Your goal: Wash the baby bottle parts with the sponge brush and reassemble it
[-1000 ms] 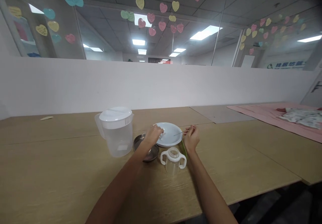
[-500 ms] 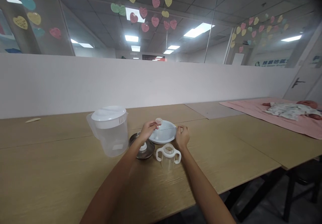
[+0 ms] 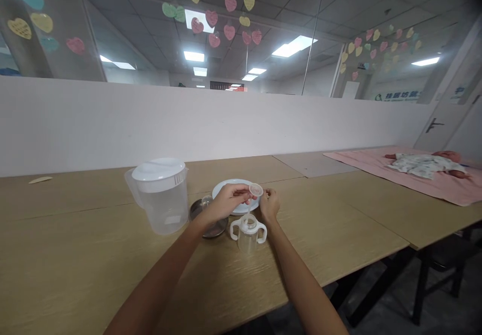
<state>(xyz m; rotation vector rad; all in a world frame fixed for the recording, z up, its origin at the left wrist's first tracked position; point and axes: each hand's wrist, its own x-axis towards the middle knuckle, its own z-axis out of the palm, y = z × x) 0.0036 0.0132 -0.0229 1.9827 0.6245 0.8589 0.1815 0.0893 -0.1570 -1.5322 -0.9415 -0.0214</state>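
Observation:
My left hand (image 3: 230,199) pinches a small, round, translucent bottle piece (image 3: 256,190) above the table. A thin pale tube (image 3: 249,207) hangs beneath it, down toward the open neck of a clear baby bottle (image 3: 247,237) with two white handles. That bottle stands upright on the table. Beside it on the right, the fingers of my right hand (image 3: 271,205) are curled together; anything inside them is hidden. A white basin (image 3: 220,187) lies behind the hands, partly covered by the left one. A round metal dish (image 3: 215,230) holding a clear domed piece (image 3: 207,202) is partly hidden by my left forearm.
A lidded translucent pitcher (image 3: 165,204) stands on the wooden table (image 3: 339,224) at the left. Far right, a baby-like figure (image 3: 425,165) in a patterned garment lies on a pink cloth (image 3: 365,161). A white wall (image 3: 226,124) borders the table's back; a dark stool (image 3: 444,259) is at lower right.
My left hand has moved right with the round piece, from over the basin to above the bottle. The tube, stretched toward my right hand before, now hangs down. The view has shifted slightly.

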